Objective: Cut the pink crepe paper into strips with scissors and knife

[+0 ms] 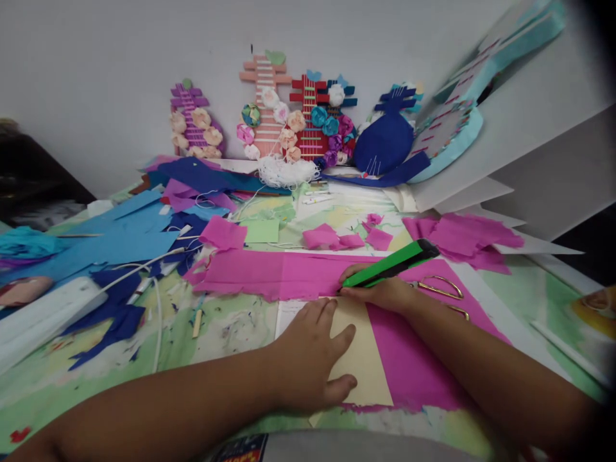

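My left hand (312, 359) lies flat with fingers spread on a cream card (360, 346), at the middle front of the table. Under and around the card is a large magenta sheet (418, 359). My right hand (380, 292) is closed around a green and black cutter (389, 264), its tip down on the magenta paper just beyond the card's far edge. Gold scissor handles (440, 289) show beside my right wrist; the rest of the scissors is hidden.
Paper instruments with flowers (289, 128) stand along the wall. White string (289, 172) lies before them. Blue paper (125, 237), a white power strip (52, 321) and cables are at left. Magenta scraps (471, 237) and tall white boards (524, 128) are at right.
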Available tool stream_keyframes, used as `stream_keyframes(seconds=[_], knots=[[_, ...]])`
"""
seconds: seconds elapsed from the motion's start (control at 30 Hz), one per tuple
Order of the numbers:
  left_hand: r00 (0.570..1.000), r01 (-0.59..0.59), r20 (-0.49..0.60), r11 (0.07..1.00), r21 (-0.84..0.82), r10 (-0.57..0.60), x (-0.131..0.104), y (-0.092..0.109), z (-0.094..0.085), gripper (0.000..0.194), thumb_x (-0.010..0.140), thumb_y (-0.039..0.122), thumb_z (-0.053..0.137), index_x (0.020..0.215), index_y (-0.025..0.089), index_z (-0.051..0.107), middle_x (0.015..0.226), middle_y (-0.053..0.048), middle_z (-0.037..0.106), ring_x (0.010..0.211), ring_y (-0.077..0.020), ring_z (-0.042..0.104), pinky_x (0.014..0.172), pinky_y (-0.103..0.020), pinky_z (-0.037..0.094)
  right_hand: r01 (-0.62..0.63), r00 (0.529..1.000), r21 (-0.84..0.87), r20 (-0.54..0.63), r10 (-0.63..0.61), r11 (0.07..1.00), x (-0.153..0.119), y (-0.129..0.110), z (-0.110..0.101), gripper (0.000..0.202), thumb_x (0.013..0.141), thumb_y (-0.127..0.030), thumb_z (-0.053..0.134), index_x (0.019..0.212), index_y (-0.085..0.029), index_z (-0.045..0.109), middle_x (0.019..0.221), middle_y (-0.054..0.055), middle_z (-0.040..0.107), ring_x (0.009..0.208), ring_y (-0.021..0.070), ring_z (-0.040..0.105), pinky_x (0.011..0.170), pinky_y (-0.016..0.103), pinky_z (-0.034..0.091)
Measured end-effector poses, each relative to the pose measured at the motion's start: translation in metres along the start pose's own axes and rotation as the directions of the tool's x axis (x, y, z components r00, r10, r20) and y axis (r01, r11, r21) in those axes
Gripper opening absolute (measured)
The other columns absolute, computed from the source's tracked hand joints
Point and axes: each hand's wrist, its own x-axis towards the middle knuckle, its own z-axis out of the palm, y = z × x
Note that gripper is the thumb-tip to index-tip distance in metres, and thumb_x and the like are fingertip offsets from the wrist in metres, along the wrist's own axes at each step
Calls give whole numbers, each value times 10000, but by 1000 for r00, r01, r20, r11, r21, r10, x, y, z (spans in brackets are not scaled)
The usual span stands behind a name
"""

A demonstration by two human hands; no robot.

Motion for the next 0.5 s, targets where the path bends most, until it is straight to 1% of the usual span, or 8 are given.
stream_keyframes(seconds=[0.1, 0.17, 0.3, 0.4, 0.5], knots=[[1000, 11, 4, 1000, -3, -11, 1, 1, 0, 660, 776, 551, 391, 1320, 188, 304, 1396, -178, 172, 1245, -403, 143, 968, -542, 176, 21, 1000, -57, -6, -21, 998, 0, 0, 1, 250, 678, -387, 613, 822, -183, 600, 801, 19, 620, 757, 146, 578, 721, 284, 474], [1000, 23, 2, 1000, -6, -23, 1, 2, -1, 658, 772, 551, 395, 1317, 193, 311, 1400, -170, 168, 1245, -409, 136, 968, -546, 177, 25, 1000, -40, -18, -26, 999, -1, 1, -1, 263, 672, -394, 618, 829, -183, 597, 794, 20, 620, 754, 150, 580, 711, 288, 477], [998, 56, 30, 998, -8, -56, 1, 5, -4, 649, 778, 546, 383, 1316, 188, 320, 1397, -177, 168, 1243, -420, 125, 968, -550, 177, 20, 999, 9, -25, -20, 1000, -2, 4, -5, 294, 644, -390, 644, 838, -175, 595, 788, 20, 622, 747, 149, 586, 697, 286, 481], [998, 61, 27, 998, -1, -61, 1, 6, -4, 653, 777, 547, 382, 1318, 189, 316, 1394, -187, 170, 1242, -423, 127, 966, -556, 175, 18, 1000, 8, -18, -18, 1000, -3, 4, -7, 296, 639, -390, 646, 839, -177, 600, 797, 19, 624, 750, 147, 586, 699, 286, 481], [998, 64, 25, 998, -7, -64, 1, 6, -3, 659, 773, 557, 380, 1320, 195, 315, 1394, -184, 173, 1240, -426, 128, 961, -563, 181, 0, 999, 31, -36, 1, 1000, -4, 4, -8, 292, 638, -392, 648, 836, -182, 608, 793, 18, 628, 746, 147, 589, 687, 282, 484]])
